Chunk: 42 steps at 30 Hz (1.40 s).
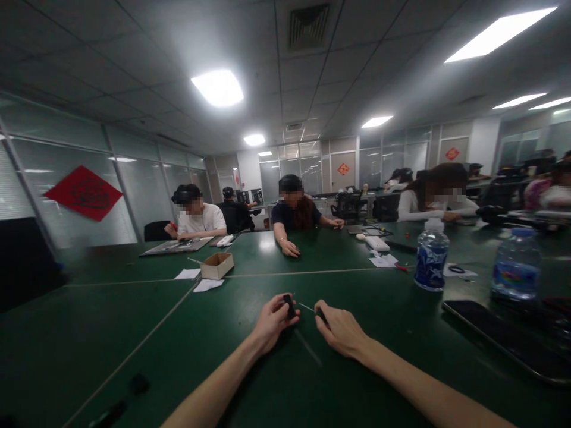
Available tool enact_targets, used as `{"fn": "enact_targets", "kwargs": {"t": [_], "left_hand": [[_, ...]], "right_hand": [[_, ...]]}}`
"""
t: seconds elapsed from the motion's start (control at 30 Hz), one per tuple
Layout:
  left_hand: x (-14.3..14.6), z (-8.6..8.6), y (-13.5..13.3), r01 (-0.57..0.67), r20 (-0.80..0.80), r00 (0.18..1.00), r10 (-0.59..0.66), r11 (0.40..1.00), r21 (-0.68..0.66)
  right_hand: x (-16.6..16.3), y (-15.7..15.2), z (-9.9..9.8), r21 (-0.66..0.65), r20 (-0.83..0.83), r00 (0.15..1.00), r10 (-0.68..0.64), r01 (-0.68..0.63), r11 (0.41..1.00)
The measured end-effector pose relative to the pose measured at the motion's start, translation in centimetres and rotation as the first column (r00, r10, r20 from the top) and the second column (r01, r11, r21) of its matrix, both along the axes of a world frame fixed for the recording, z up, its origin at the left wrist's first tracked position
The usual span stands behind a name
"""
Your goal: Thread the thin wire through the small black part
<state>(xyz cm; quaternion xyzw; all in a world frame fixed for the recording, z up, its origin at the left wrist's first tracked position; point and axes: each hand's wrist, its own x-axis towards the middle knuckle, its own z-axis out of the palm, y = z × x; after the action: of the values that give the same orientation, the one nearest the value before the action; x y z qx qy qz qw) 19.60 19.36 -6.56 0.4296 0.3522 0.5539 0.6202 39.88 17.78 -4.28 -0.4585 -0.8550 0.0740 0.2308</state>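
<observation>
My left hand (pixel 273 322) is closed around a small black piece (pixel 290 305) just above the green table (pixel 178 333). My right hand (pixel 339 328) is pinched shut on a dark handle (pixel 322 315); a thin metal shaft (pixel 306 307) runs from it toward the black piece. Both hands sit close together near the table's middle, a short gap between them.
A small cardboard box (pixel 217 265) and white papers (pixel 196 279) lie beyond my hands. Two water bottles (pixel 430 254) (pixel 517 264) and a dark tablet (pixel 504 339) stand at the right. Small black items (pixel 134 389) lie at lower left. Several people sit along the far side.
</observation>
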Motion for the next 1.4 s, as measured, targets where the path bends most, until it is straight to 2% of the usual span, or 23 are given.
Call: {"fn": "enact_targets", "kwargs": {"t": [0.2, 0.83, 1.2, 1.4], "left_hand": [[-0.28, -0.12, -0.28, 0.016, 0.015, 1.000, -0.017, 1.000, 0.024], [-0.12, -0.11, -0.42, -0.005, 0.057, 0.998, 0.002, 0.998, 0.057], [0.01, -0.53, -0.29, -0.013, -0.006, 1.000, 0.013, 0.995, 0.099], [0.14, -0.33, -0.31, -0.014, -0.033, 0.999, 0.017, 0.994, 0.105]], "right_hand": [[-0.05, 0.21, -0.48, 0.044, 0.016, 0.991, 0.130, -0.131, 0.990], [0.09, 0.33, -0.87, 0.075, 0.083, 0.990, 0.112, -0.118, 0.990], [0.02, -0.09, -0.33, 0.092, 0.161, 0.984, 0.076, -0.092, 0.992], [0.22, -0.18, -0.48, 0.128, 0.181, 0.978, 0.102, -0.126, 0.984]]}}
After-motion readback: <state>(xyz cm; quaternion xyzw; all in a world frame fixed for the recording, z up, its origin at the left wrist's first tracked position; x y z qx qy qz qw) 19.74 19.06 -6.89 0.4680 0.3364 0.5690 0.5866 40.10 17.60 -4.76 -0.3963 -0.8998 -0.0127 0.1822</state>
